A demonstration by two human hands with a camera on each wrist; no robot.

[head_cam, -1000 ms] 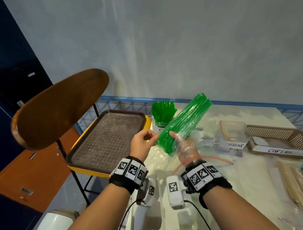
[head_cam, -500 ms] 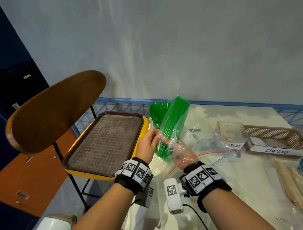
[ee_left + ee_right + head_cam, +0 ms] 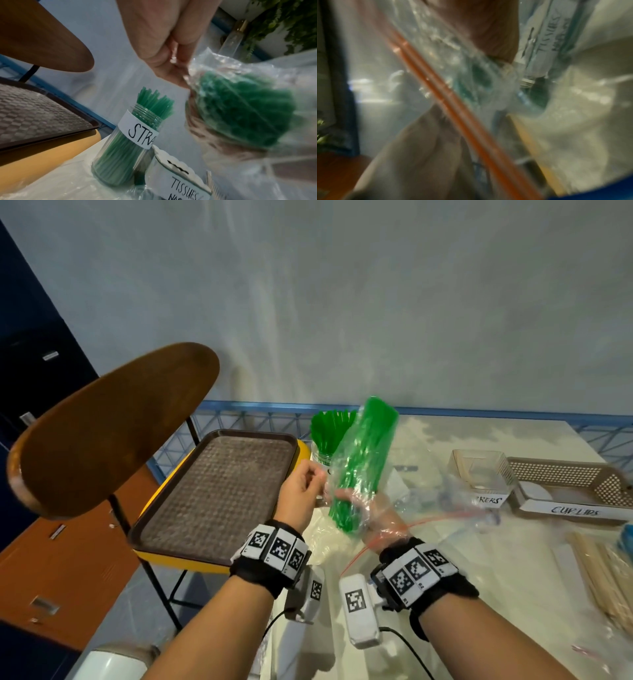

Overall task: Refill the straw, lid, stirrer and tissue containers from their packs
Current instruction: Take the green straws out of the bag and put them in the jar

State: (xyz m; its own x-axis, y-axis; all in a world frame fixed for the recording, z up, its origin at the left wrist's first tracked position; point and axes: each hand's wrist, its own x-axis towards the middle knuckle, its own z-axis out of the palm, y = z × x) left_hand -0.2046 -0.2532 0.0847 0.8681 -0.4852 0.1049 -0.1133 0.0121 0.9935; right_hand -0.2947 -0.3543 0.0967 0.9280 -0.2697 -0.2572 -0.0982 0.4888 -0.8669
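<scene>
Straw refill under way: right hand (image 3: 371, 510), inside the bag (image 3: 346, 470), grasps the straws (image 3: 363, 460); left hand (image 3: 301, 496) pinches the bag edge; next, lift them into the jar (image 3: 125, 147) just beyond

Handwritten white labels: "STRA", cut off, on the clear straw jar (image 3: 123, 146); "TISSUES" on the box (image 3: 173, 180) at its four o'clock; "CUP LIDS" on the woven basket (image 3: 568, 474).

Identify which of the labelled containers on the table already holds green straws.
The clear jar labelled for straws, by the brown tray. The stirrers box and cup lids basket hold no straws.
</scene>
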